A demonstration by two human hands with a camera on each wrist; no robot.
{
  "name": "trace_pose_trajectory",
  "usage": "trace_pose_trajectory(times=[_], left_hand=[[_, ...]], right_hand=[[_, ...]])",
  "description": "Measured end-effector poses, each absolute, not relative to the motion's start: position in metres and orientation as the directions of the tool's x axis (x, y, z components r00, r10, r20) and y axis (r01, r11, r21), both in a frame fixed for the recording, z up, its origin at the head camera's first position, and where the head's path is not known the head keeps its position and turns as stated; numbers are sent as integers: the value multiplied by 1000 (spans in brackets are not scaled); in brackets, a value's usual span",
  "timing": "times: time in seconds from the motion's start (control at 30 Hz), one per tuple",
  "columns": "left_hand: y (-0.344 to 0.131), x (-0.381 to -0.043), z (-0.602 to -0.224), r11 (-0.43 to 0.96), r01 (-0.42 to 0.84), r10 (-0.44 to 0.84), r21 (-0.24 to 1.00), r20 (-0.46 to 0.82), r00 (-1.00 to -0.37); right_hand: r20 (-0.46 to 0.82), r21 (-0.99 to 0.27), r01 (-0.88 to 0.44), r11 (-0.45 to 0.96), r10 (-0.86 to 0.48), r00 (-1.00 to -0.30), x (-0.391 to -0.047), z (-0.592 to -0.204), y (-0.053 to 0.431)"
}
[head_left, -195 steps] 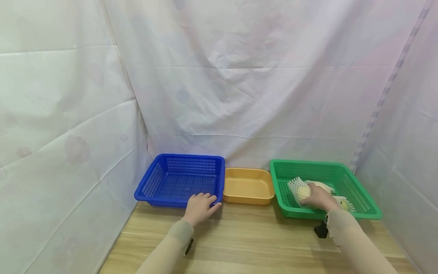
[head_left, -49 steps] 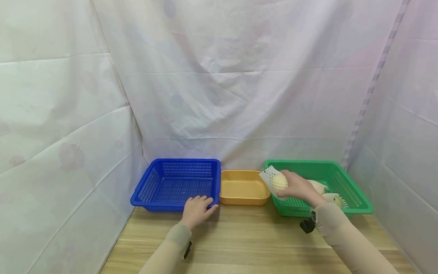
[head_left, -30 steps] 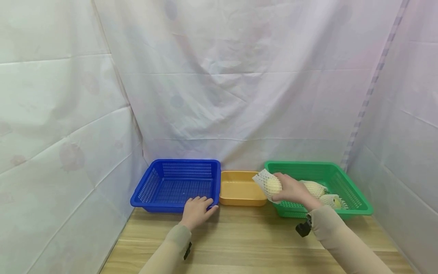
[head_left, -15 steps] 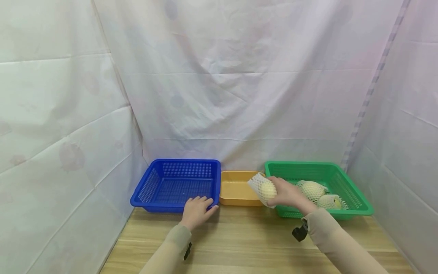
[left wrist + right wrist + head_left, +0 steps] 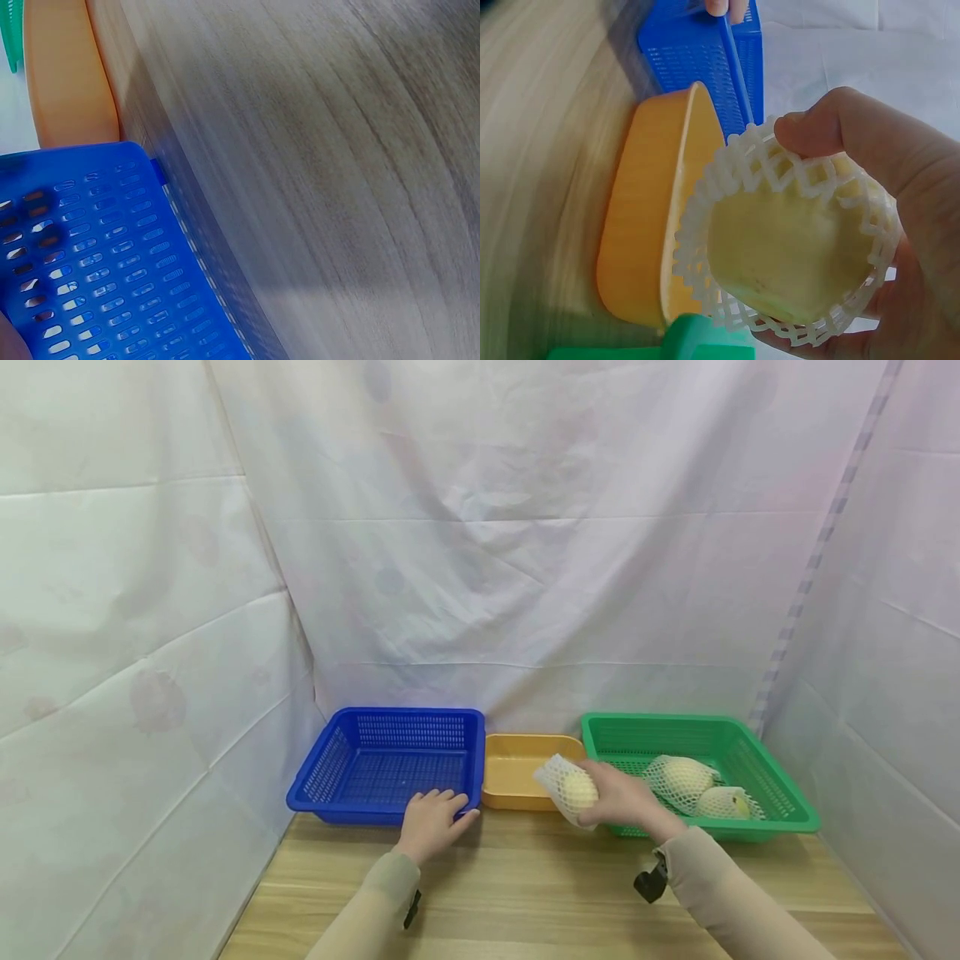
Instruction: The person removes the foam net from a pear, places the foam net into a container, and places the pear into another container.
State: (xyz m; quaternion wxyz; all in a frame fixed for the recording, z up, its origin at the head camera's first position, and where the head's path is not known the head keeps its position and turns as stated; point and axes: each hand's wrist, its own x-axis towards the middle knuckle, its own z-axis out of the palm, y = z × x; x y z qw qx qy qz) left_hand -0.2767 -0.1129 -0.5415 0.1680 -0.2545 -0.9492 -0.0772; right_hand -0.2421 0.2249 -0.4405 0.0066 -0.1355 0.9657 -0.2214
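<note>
My right hand (image 5: 618, 795) grips a pale yellow-green fruit (image 5: 791, 251) in a white foam net sleeve (image 5: 553, 773). The right wrist view shows the thumb over the net, with fingers round the far side. Hand and fruit hang over the front right corner of the orange tray (image 5: 517, 800). My left hand (image 5: 433, 827) rests on the front rim of the blue basket (image 5: 352, 816), fingers relaxed over it. Two more netted fruits, a rear one (image 5: 682, 781) and a front one (image 5: 723, 804), lie inside the green basket (image 5: 780, 785).
Blue basket, orange tray and green basket stand in a row along the back of the wooden table (image 5: 525, 893). White cloth (image 5: 540, 568) hangs behind and at both sides. Bare table top stretches in front of the containers.
My right hand has lifted the netted fruit out of the green basket and brought it left, lowering toward me near the orange tray. The left hand has stayed at the blue rim.
</note>
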Motion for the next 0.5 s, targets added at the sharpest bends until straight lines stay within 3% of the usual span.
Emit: trace_pose_trajectory(times=[0.5], left_hand=[[-113,-275,-538,863,499,452,71,329,-829]], right_hand=[[14,-450,-260,855,-284,-959,-236,-459,214]])
